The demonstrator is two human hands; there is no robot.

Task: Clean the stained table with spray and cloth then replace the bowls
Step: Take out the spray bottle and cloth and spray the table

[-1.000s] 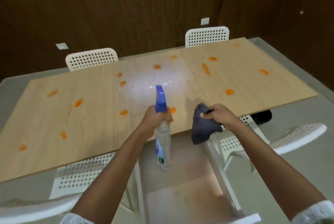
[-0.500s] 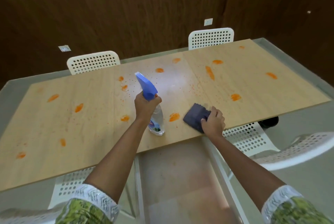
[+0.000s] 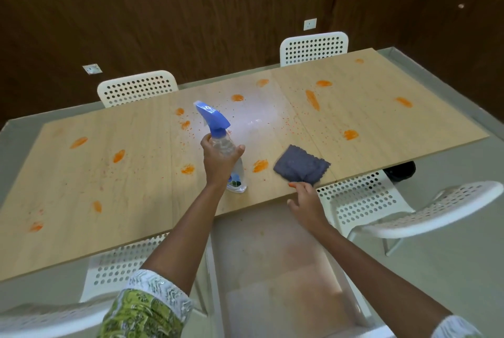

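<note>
A long wooden table (image 3: 141, 179) carries several orange stains, one of them (image 3: 260, 165) near the front edge. My left hand (image 3: 219, 159) grips a clear spray bottle (image 3: 218, 133) with a blue trigger head, held over the table's middle and tilted toward the far left. A dark grey cloth (image 3: 301, 164) lies flat on the table near the front edge. My right hand (image 3: 306, 201) hovers just in front of the cloth with fingers relaxed, holding nothing. No bowls are in view.
Two white perforated chairs (image 3: 136, 88) stand along the table's far side against a dark wooden wall. More white chairs (image 3: 362, 198) are tucked along the near side, one at the right turned outward. A dark object (image 3: 401, 171) sits under the table's right part.
My right hand has let go of the cloth, left it on the table and drawn back toward me. My left hand has kept the bottle raised over the table.
</note>
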